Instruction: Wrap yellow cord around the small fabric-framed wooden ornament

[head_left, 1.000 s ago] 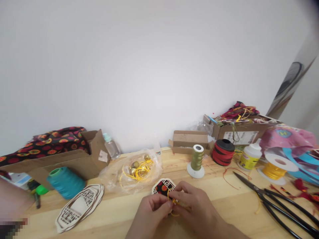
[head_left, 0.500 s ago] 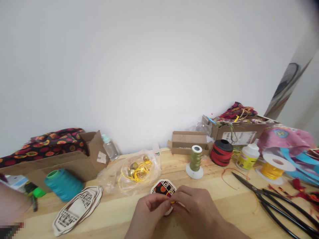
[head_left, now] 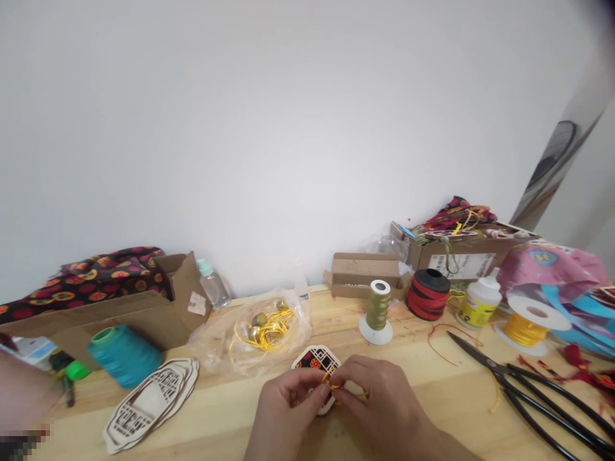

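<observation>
A small wooden lattice frame backed with dark patterned fabric (head_left: 307, 363) lies on the table, partly covered by both hands. My left hand (head_left: 294, 406) pinches thin yellow cord (head_left: 328, 376) between thumb and forefinger at the frame's middle. Opposite it, my right hand (head_left: 379, 397) is closed on the same cord, and a short end of it shows below the right fingers. The fingertips almost meet over the frame. Whether the cord is knotted there is too small to tell.
Black scissors (head_left: 502, 370) lie at right, near a yellow cord spool (head_left: 523, 328), glue bottle (head_left: 478, 302), red cord spool (head_left: 428, 294) and green thread spool (head_left: 378, 310). Leftward are a bag of bells (head_left: 269, 326), stacked wooden frames (head_left: 151, 400), a teal thread cone (head_left: 125, 355) and another person's arm (head_left: 31, 390).
The right fingers have shifted slightly and spread a little from the left ones, so more yellow cord shows between and below them. The frame stays in about the same place.
</observation>
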### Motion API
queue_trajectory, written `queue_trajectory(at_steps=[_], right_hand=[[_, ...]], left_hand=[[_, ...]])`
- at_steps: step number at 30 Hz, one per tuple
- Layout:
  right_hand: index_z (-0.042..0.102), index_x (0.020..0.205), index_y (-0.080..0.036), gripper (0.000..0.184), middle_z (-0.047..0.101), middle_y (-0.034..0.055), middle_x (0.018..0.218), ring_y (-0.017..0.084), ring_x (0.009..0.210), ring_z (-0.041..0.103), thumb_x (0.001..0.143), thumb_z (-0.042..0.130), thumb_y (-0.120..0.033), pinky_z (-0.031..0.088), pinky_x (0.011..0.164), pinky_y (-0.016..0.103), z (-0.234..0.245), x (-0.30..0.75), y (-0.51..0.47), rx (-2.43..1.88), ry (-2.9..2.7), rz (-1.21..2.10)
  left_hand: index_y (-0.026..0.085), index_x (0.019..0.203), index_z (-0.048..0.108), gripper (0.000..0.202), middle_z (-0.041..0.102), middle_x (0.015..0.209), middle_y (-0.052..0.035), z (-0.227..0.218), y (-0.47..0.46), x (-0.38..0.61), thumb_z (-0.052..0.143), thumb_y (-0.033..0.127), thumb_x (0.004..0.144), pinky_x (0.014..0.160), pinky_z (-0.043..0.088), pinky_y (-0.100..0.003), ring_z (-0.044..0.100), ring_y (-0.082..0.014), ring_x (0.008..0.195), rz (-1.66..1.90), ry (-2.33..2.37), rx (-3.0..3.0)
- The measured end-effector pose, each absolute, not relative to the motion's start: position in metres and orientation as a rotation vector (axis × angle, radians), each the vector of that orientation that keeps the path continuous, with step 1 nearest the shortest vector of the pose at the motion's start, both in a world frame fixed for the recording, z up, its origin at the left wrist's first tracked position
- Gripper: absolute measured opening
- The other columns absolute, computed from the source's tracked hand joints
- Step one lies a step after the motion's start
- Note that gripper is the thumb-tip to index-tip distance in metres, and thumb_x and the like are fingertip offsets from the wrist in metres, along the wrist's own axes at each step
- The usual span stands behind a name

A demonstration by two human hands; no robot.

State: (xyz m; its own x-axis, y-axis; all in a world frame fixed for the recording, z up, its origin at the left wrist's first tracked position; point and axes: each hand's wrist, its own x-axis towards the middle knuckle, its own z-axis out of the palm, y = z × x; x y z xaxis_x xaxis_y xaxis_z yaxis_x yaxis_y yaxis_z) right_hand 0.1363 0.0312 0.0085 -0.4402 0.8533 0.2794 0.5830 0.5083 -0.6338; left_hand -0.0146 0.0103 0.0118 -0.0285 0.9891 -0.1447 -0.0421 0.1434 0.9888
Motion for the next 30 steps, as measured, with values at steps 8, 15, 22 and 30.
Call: queue_trajectory(at_steps=[8,15,22,30], right_hand=[[0.062,0.082,-0.027,0.015,0.057,-0.0018,0.081,0.008,0.058,0.050,0.074,0.050,-0.026,0.035,0.049,0.018,0.011,0.134,0.029,-1.103,-2.078,0.777],[0.061,0.060,-0.018,0.009,0.049,-0.0004,0.082,0.007,0.058,0.047,0.062,0.054,-0.012,0.036,0.052,0.019,0.011,0.133,0.030,-1.157,-1.949,0.828],[0.056,0.051,-0.014,0.012,0.047,0.0004,0.073,0.012,0.072,0.049,0.062,0.055,-0.012,0.040,0.066,0.023,0.031,0.138,0.037,-0.959,-1.780,1.327],[0.058,0.056,-0.019,0.016,0.052,0.0015,0.075,0.015,0.075,0.049,0.063,0.059,-0.033,0.038,0.069,0.029,0.048,0.204,0.002,-0.818,-1.921,1.201]], left_hand=[[0.015,0.075,0.060,0.020,0.068,0.062,-0.0025,0.011,0.012,-0.015,0.068,0.015,0.056,0.052,0.046,-0.019,0.059,-0.0134,0.057,1.177,1.263,1.022],[0.014,0.069,0.061,0.017,0.066,0.057,-0.0010,0.013,0.009,-0.008,0.067,0.012,0.053,0.050,0.043,-0.017,0.059,-0.0125,0.056,1.176,1.333,1.076],[0.014,0.058,0.062,0.010,0.064,0.055,-0.0008,0.014,0.009,-0.006,0.068,0.016,0.050,0.048,0.043,-0.018,0.057,-0.0130,0.053,1.244,1.381,1.089],[0.014,0.060,0.061,0.010,0.062,0.055,0.0000,0.012,0.010,-0.010,0.066,0.018,0.053,0.047,0.041,-0.019,0.055,-0.0118,0.050,1.204,1.421,1.114]])
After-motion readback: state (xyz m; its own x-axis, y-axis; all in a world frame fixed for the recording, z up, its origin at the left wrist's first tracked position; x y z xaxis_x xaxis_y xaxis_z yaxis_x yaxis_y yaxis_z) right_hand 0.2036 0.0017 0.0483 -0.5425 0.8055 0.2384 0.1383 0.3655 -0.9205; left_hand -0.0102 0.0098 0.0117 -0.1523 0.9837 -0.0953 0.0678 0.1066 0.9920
